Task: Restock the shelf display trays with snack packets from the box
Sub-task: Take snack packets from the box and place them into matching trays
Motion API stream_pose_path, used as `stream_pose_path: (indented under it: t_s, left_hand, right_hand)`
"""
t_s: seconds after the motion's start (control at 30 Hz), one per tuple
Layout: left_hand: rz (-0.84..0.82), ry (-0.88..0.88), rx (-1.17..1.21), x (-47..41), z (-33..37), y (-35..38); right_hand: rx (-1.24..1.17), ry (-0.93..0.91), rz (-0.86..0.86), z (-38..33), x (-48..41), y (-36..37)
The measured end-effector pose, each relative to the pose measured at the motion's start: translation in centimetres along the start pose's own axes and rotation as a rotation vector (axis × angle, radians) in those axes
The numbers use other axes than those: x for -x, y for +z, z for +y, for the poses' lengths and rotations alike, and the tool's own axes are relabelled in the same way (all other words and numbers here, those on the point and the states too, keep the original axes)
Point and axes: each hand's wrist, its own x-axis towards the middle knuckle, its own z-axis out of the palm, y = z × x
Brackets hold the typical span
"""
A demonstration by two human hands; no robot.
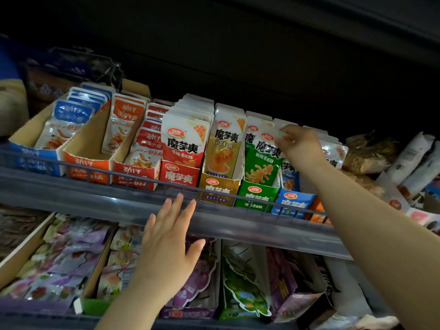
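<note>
A row of cardboard display trays stands on the upper shelf [133, 206]: blue [35, 158], orange [88, 167], red [135, 175], another red [179, 176], gold [217, 189], green [257, 195] and blue [294, 201]. Each holds upright snack packets. My right hand [301, 148] reaches in above the blue tray on the right, its fingers pinching the top of a white packet [282, 133] beside the green packets [260, 163]. My left hand [170, 244] hovers with straight fingers before the shelf's front rail, holding nothing. The box is out of view.
The lower shelf holds trays of purple and pastel packets [64, 253] and green and purple bags [245, 282]. Brown bagged goods [364, 153] and white wrapped rolls [414, 158] lie at the right. A thin wire rail [100, 169] runs before the upper trays. Above is a dark shelf underside.
</note>
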Motion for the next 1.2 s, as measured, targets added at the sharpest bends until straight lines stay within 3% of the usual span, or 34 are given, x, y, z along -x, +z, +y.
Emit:
stream_pose_path:
  t_s: [0.27,0.43,0.5,0.63,0.87,1.03,1.2]
  left_hand:
    - [0.115,0.055,0.156,-0.4,-0.3,0.9]
    - [0.052,0.012,0.065,-0.6,0.0,0.6]
    - [0.141,0.104,-0.004,-0.8,-0.7,1.3]
    - [0.063,0.094,-0.022,-0.6,-0.6,0.6]
    - [0.022,0.012,0.030,-0.3,0.0,0.2]
    - [0.019,0.020,0.008,-0.3,-0.2,0.3]
    - [0.012,0.013,0.008,-0.2,-0.3,0.1]
  right_hand:
    - [-0.102,0.104,-0.005,-0.4,-2.6,1.8]
    - [0.061,0.102,-0.037,0.6,-3.2,2.5]
    - [0.176,0.042,-0.055,0.7,-3.2,2.5]
    - [0.357,-0.077,-0.061,0.2,-2.9,2.2]
    - [0.473,-0.182,-0.012,-0.7,-3.1,2.4]
    - [0.556,-0.158,-0.029,-0.4,-3.0,2.8]
    - [0.479,-0.093,-0.005,-0.2,-2.5,2.5]
